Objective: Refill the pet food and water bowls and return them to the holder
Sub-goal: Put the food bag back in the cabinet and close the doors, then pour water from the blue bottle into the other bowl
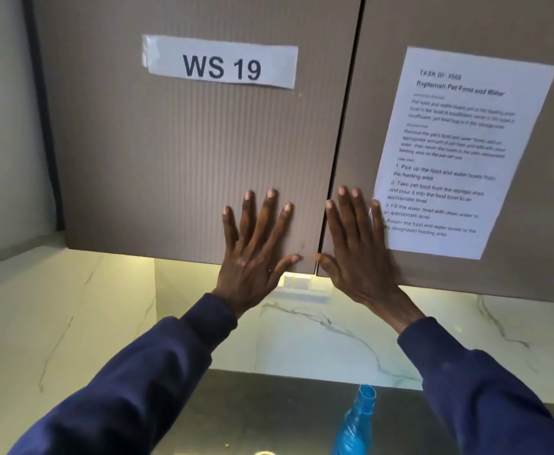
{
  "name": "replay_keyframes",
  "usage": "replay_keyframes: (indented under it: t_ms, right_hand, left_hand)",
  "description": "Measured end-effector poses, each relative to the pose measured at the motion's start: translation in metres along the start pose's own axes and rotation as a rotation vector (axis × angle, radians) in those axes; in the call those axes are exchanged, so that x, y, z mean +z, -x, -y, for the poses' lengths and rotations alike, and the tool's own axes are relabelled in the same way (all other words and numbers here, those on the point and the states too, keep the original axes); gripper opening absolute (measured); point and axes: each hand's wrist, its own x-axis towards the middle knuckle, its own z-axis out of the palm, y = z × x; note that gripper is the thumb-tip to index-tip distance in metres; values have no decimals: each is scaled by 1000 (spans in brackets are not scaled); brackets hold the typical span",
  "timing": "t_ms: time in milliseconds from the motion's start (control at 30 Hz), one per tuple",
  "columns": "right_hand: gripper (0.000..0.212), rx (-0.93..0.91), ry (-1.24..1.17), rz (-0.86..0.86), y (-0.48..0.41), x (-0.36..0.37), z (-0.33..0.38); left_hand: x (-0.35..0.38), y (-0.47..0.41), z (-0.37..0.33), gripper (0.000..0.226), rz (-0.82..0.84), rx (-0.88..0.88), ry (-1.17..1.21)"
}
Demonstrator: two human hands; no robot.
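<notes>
**Both palms flat on the cupboard doors**

The left hand (255, 244) lies with fingers (267, 211) straight and spread on the left door (170, 152), under the "WS 19" label (221, 62). The right hand (357, 247), fingers also straight, presses the right door (387, 27), its outer finger on the edge of the task sheet (459, 152). Below, a blue bottle (356, 421) stands on the table (269, 418).

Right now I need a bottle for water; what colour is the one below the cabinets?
The bottle is translucent blue; head view, bottom.
</notes>
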Motion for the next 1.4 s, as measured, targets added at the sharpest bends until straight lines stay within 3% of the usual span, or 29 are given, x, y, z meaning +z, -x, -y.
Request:
replay_keyframes:
  t_ms: [200, 333, 500, 600, 733, 833, 900, 1033, 1133, 1333, 1400]
  right_hand:
    - [77, 60, -140, -23, 14, -7, 5]
    - [60, 114, -408, -89, 83, -4, 22]
    - [42, 325, -763, -35, 216, 1, 46]
    - [42, 608, -847, 120, 283, 13, 50]
    - [63, 1014, -1035, 323, 332, 23, 60]
    - [74, 1153, -1175, 484, 353, 35, 64]
    - [70, 1180, -1223, 556, 359, 46, 65]
    - [42, 1139, -1256, 658, 358, 69, 70]
    - [28, 1168, -1265, 631, 354, 83, 77]
    - [36, 1227, -1269, 519, 359, 89, 92]
    - [31, 1229, -1294, 506, 364, 84, 98]
  left_hand:
    - [-7, 20, -18, 75, 75, -48, 88]
    - [-15, 75, -46, 51, 52, -141, 258]
    - [-25, 158, -80, 14, 225, -341, 502]
    - [-16, 208, -111, 10, 364, -687, 712]
    - [5, 262, -153, 12, 456, -1331, 961]
    - [14, 288, -173, 17, 498, -1771, 1165]
    - [16, 301, -179, 22, 500, -1910, 1248]
    - [20, 316, -178, 23, 513, -1971, 1258]
    - [29, 324, -174, 24, 560, -2002, 1247]
    - [55, 355, -172, 5, 618, -2146, 927]
    - [65, 364, -172, 17, 688, -2127, 828]
